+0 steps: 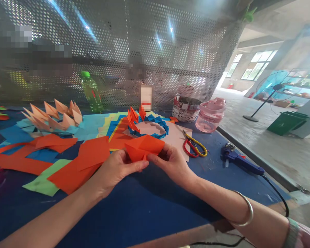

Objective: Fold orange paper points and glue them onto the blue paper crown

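Between both hands is an orange sheet of paper (pixel 144 146), partly folded and held above the blue table. My left hand (pixel 121 163) grips its left side, the thumb pressed near the lower middle. On the right side my right hand (pixel 172 160) pinches the same sheet, thumb meeting the fold. Just behind stands a ring of folded blue paper (pixel 160 130) with pointed orange pieces (pixel 132 119) on its left part. More orange sheets (pixel 94 153) lie to the left of my left hand, beside a light green sheet (pixel 47 177).
A peach-pointed paper ring (pixel 54 117) sits at the left. Behind are a green bottle (pixel 91 91) and perforated screen. To the right are a patterned round container (pixel 186 109), pink bottle (pixel 211 115), scissors (pixel 195 146) and a blue corded glue gun (pixel 243 162) near the table edge.
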Demonstrator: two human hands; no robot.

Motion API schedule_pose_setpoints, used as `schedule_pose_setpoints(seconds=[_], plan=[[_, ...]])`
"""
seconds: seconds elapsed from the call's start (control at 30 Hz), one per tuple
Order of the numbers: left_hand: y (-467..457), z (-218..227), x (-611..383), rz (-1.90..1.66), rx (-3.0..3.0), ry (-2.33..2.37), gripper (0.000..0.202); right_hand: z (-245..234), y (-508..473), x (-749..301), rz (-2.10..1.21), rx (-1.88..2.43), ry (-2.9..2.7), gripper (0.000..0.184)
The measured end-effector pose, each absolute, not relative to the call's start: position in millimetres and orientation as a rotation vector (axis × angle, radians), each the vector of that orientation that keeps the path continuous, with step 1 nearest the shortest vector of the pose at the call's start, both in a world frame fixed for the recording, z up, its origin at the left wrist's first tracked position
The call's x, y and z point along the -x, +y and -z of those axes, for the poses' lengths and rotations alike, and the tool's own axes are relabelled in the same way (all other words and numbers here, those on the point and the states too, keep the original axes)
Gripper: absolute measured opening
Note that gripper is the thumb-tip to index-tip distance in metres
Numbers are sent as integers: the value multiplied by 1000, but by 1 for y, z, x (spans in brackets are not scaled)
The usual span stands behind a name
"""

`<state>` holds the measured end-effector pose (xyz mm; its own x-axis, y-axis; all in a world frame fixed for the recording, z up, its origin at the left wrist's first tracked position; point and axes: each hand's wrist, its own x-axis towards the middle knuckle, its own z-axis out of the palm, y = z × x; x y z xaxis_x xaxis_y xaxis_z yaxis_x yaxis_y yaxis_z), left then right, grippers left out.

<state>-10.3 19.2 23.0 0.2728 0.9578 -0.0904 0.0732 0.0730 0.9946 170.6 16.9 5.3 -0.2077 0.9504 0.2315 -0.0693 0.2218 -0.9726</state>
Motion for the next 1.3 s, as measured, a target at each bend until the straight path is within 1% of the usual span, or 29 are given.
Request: schedule_pose_setpoints(seconds=[0.1, 0.27, 0.37, 0.53, 0.8, 1.13, 1.3], plan=[[19, -21, 9, -902, -1312, 1111, 27, -4, 16, -171, -1202, 922, -1442, 33], [18, -23, 8, -927, -1265, 1119, 25, -5, 15, -171, -1212, 893, -1448, 30], [18, -24, 8, -927, -1237, 1137, 25, -5, 15, -171, -1205, 879, -1462, 32], [21, -21, 8, -931, -1236, 1143, 26, -4, 17, -171, -1246, 847, -1450, 35], [21, -19, 10, -931, -1265, 1141, 26, -3, 17, -173, -1264, 886, -1482, 27], [19, -22, 8, -898, -1268, 1173, 30, -4, 17, -173, -1228, 1001, -1503, 34], [19, -22, 8, -831, -1244, 1188, 33, -4, 16, -173, -1262, 989, -1465, 31]])
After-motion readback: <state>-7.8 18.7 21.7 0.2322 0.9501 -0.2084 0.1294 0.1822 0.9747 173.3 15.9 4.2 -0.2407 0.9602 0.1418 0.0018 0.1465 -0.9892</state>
